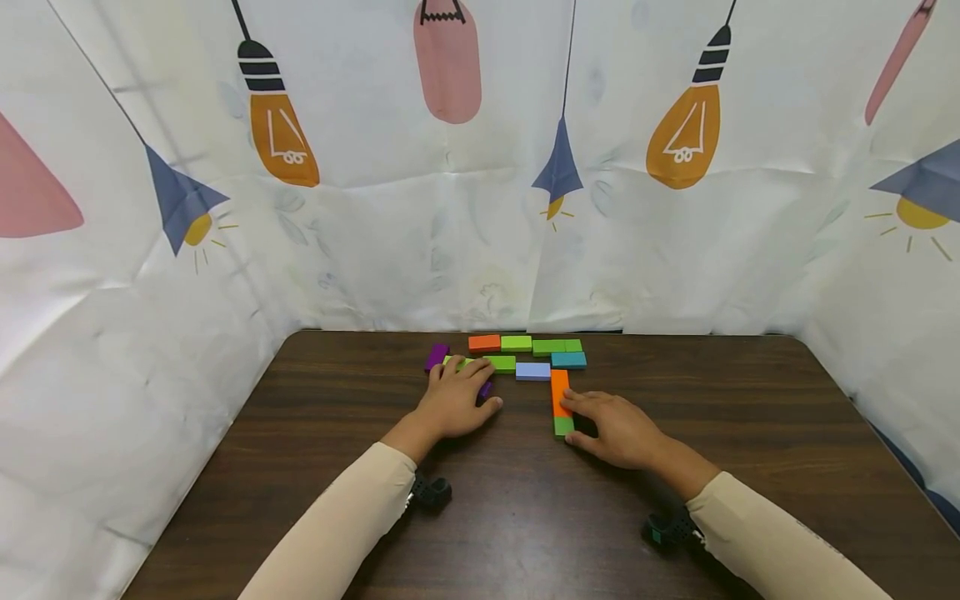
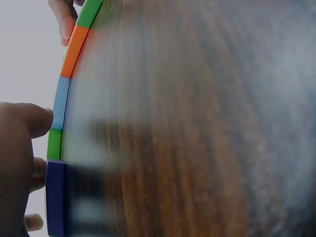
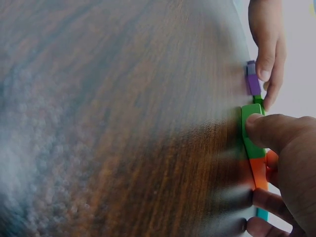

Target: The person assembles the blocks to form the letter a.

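My left hand [image 1: 453, 402] lies over the left part of a block layout, fingers spread. Its fingertips rest around a green block [image 1: 500, 363] row and partly hide a purple block [image 1: 486, 389]. Another purple block [image 1: 437, 357] sits beyond the fingertips. With thumb and fingers extended, my right hand [image 1: 618, 429] touches a near-to-far column: the thumb is against the green block [image 3: 253, 131] at its near end, a finger beside the orange block [image 1: 559, 392]. A light blue block [image 1: 533, 372] lies between the hands, left of a teal block [image 1: 568, 360].
Behind these, a red-orange block [image 1: 484, 343] and green blocks [image 1: 557, 346] line the far edge of the dark wooden table [image 1: 510, 533]. A patterned white curtain [image 1: 480, 250] hangs behind. Each wrist wears a black camera strap [image 1: 431, 493].
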Demonstrator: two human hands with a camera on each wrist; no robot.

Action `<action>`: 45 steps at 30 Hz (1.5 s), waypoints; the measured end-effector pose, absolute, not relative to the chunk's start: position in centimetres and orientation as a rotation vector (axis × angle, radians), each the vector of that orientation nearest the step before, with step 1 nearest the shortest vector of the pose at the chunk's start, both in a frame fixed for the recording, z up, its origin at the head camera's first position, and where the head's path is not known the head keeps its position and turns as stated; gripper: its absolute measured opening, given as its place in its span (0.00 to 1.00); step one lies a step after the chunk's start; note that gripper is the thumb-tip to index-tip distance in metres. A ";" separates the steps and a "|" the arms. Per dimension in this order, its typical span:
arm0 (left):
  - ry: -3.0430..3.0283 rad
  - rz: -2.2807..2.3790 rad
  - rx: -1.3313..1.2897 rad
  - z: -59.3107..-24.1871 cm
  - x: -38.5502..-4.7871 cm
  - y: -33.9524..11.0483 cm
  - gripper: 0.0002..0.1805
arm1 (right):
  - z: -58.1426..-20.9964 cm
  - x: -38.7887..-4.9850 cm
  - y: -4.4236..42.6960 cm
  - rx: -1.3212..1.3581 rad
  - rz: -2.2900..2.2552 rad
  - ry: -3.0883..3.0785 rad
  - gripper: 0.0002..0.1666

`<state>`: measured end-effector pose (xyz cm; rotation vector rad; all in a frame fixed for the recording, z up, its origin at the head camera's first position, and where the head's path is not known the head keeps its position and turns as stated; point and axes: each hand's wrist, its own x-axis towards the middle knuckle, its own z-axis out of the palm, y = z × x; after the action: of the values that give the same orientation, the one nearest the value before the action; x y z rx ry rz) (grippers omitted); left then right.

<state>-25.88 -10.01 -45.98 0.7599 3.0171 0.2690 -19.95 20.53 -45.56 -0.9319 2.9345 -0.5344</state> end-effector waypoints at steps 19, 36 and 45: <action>2.998 0.275 0.757 -45.8 -25.4 -10.0 0.40 | -45.9 -19.9 20.7 -0.946 -0.544 2.936 0.37; 3.093 0.235 0.745 -45.5 -24.3 -11.3 0.38 | -45.9 -20.1 20.7 -0.936 -0.559 2.923 0.36; 3.132 0.251 0.695 -45.2 -23.5 -12.1 0.30 | -46.0 -20.1 20.7 -0.946 -0.556 2.928 0.36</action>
<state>-23.45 -12.08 -45.17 0.6954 3.1323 0.2515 -20.12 20.73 -46.01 -0.9457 2.9281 -0.5558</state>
